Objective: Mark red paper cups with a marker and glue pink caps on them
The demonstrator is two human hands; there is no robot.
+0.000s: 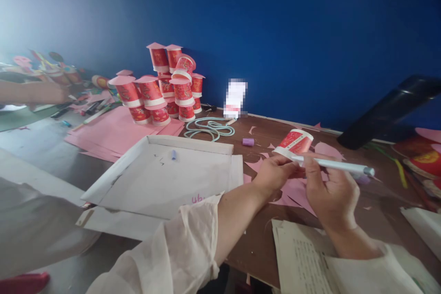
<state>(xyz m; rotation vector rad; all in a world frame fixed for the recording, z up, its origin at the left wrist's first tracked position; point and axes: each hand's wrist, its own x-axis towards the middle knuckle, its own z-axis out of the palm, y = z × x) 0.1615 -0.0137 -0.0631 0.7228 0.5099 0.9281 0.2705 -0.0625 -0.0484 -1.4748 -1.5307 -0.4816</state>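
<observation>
Pinching the white rim of a red paper cup (295,141), the left hand (275,174) keeps it tilted right of the frame's centre, with the wide end toward the lower left. The fingers are closed together at that rim; how far any of them reach inside is hidden. The right hand (332,188) pinches a white pen (339,164) between thumb and fingers, its front end just beside the rim and its grey end pointing right. I cannot tell whether the tip touches the paper.

Working neatly here should call for a light left grip, since the thin wall could dent, and for turning the cup instead of stretching the pen around the curve. Bracing 1 hand against the other would probably steady the tip.

Left of centre, a shallow white tray (189,144) contains 1 small blue-violet tube (173,155); pink lettering (199,199) on its floor is partly covered by the left sleeve (165,250). Above it, stacked red cups (149,92) stand mouth down under pink paper tops, so their insides are out of sight. At the upper left, blurred cups (71,76) seem to hold craft pieces, near another person's arm (34,93).
</observation>
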